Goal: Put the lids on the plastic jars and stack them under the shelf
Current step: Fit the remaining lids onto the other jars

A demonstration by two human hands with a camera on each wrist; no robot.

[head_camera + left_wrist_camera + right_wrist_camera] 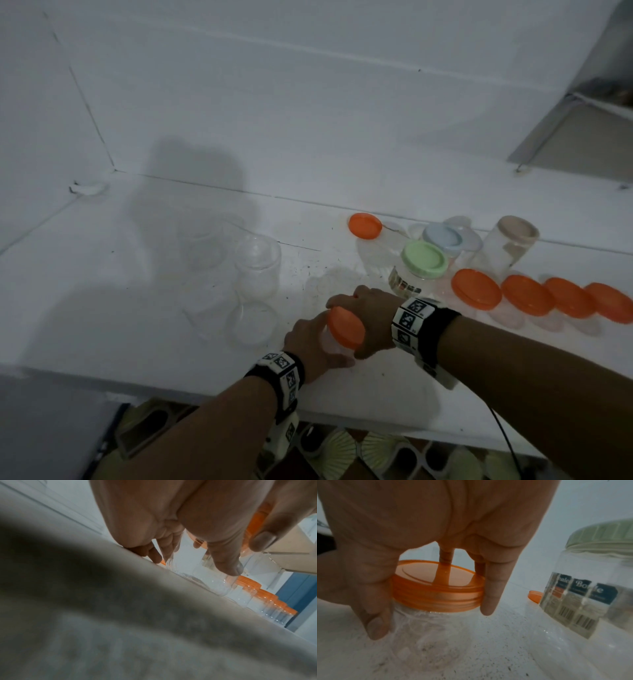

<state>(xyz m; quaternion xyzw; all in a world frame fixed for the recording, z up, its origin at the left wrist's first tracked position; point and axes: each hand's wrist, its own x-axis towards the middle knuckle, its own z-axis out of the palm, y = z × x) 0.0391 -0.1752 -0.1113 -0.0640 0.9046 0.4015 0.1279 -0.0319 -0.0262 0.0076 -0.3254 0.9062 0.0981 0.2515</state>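
While held: the clear plastic jar point(426, 628) stands upright near the front edge of the white bench point(102, 274), its round translucent orange lid point(346, 327) sitting on its mouth.
Lid look: flat top with a raised ring, ribbed threaded rim, see-through enough to show a finger behind it.
Right hand point(371, 318): fingers point(494, 588) and thumb curl down round the lid's rim, gripping it from above.
Left hand point(313, 346): fingers point(224, 555) wrap the jar's clear wall below the lid.
Open jars: a cluster of lidless clear jars point(257, 270) stands left of the hands, toward the bench's middle.
Closed jars: a green-lidded labelled jar point(423, 260) is just right of the right hand; a row of orange-lidded jars point(527, 294) runs toward the right edge.
Loose lid: one orange lid point(365, 225) lies near the back edge.
Shelf: a metal shelf point(582, 113) stands at the back right corner.
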